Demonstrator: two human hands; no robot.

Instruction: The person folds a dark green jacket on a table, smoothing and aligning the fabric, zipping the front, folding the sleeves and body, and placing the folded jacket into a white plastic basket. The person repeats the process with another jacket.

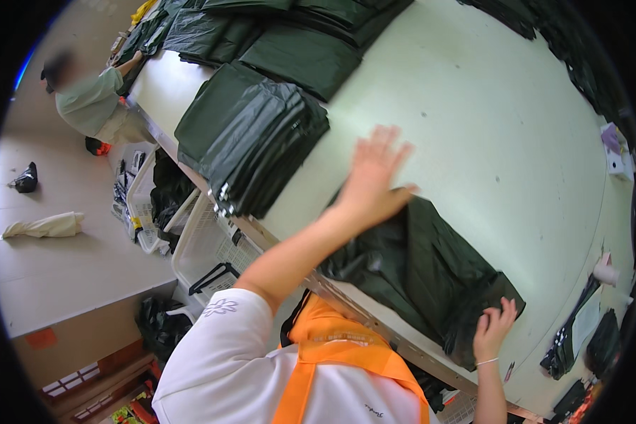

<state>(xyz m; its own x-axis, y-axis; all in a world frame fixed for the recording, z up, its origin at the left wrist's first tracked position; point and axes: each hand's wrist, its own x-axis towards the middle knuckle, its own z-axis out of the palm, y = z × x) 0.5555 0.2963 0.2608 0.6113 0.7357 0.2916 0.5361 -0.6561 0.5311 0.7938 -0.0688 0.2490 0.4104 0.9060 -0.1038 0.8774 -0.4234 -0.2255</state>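
Note:
A dark green-black, glossy, thin piece (424, 265), cloth or plastic, lies creased along the near edge of the table; I cannot tell which garment or bag it is. My left hand (380, 173) is stretched over its far left end, fingers spread and slightly blurred, holding nothing. At the piece's right end rests my right hand (495, 328), its fingers apart on the crumpled edge. Left of my left hand stands a thick stack of folded dark pieces (254, 138) with small white bits along its near side.
More folded dark stacks (300, 53) cover the far left of the pale table (487, 148). White plastic baskets (208, 244) stand below the left edge. Another person (88, 99) works at the far left. Dark bundles and a paper roll (605, 274) lie at the right.

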